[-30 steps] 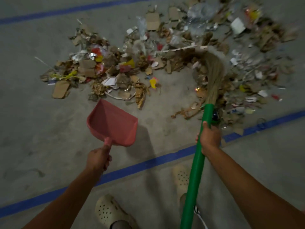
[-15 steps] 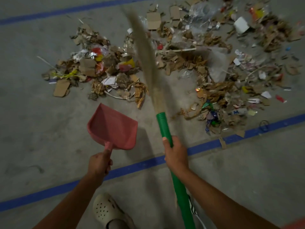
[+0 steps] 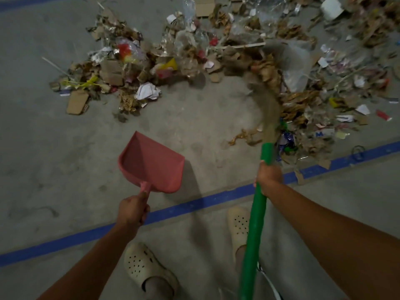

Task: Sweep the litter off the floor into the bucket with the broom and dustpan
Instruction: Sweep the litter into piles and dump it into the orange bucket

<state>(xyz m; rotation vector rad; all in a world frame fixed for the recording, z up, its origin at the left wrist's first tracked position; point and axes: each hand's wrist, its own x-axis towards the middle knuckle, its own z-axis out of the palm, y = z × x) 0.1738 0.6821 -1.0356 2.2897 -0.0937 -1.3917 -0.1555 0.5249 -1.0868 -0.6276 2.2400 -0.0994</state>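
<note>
Litter [image 3: 216, 57] lies in a broad arc ahead of both hands, closest just beyond the right hand [image 3: 269, 176]. That hand grips the broom [image 3: 257, 213] by its green handle, whose long axis runs forward from the body to the bristles [image 3: 268, 113] at the litter's right flank. The left hand [image 3: 133, 210] clasps the dustpan [image 3: 151, 163] by its handle, mouth forward, with bare floor [image 3: 194, 118] ahead of it. The bristles are blurred and perhaps touch the floor. No bucket shows, and the litter's far edge is cut off.
</note>
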